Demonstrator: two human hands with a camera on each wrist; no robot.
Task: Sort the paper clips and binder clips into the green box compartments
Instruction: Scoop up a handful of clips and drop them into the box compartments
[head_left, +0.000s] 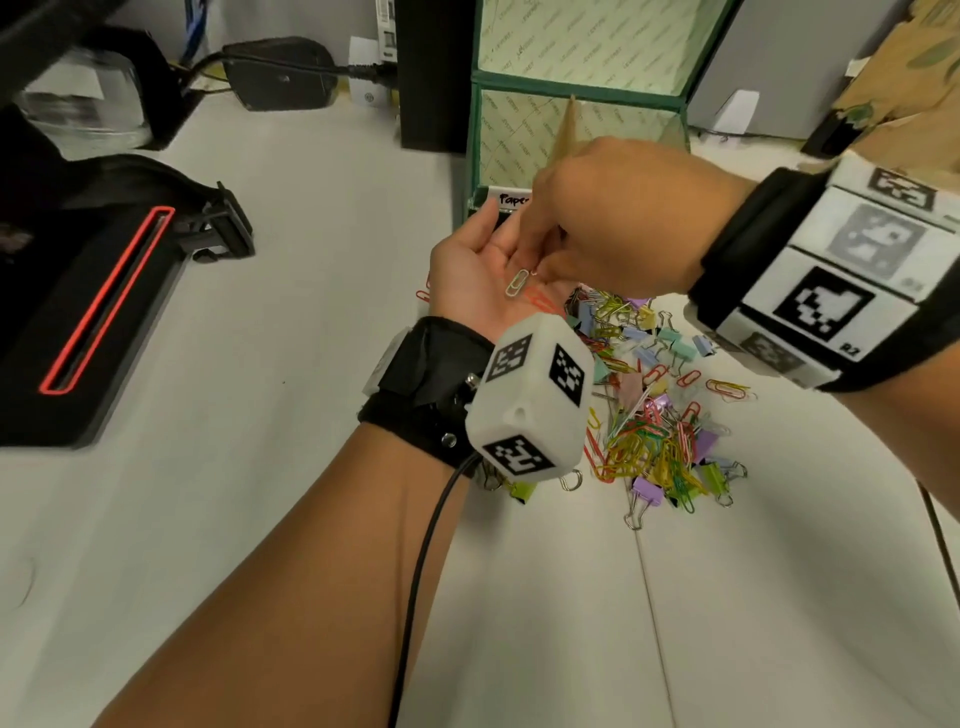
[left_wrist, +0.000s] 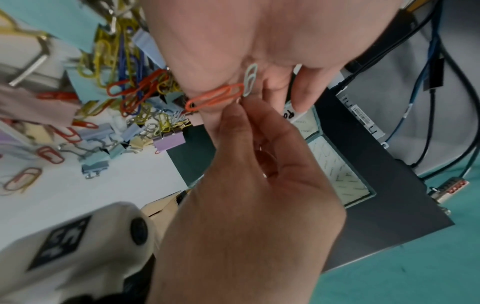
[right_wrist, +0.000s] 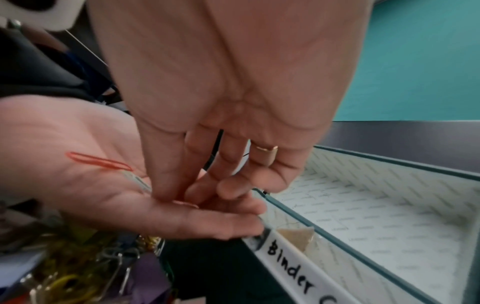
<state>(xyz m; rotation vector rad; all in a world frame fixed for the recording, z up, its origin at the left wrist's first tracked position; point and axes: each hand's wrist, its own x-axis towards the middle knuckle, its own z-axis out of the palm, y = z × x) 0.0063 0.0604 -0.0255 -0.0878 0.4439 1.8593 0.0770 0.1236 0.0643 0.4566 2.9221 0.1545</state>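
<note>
My left hand (head_left: 483, 260) lies palm up in front of the green box (head_left: 582, 93). On the palm rest a pale paper clip (head_left: 517, 283) and an orange paper clip (head_left: 540, 302). My right hand (head_left: 537, 267) reaches down from the right, thumb and forefinger pinched together on the left palm, apparently on a small pinkish clip (right_wrist: 187, 203). The left wrist view shows the orange clip (left_wrist: 215, 98) and the pale clip (left_wrist: 250, 80) beside the right fingertips (left_wrist: 233, 111). A mixed pile of paper clips and binder clips (head_left: 660, 415) lies under both hands.
The box front carries the labels "Paper" (head_left: 511, 200) and "Binder" (right_wrist: 288, 265); its lined compartment (right_wrist: 363, 205) sits just past my fingers. A black bag with a red-edged slot (head_left: 104, 301) lies at the left. A power adapter (head_left: 280, 73) and cables are behind.
</note>
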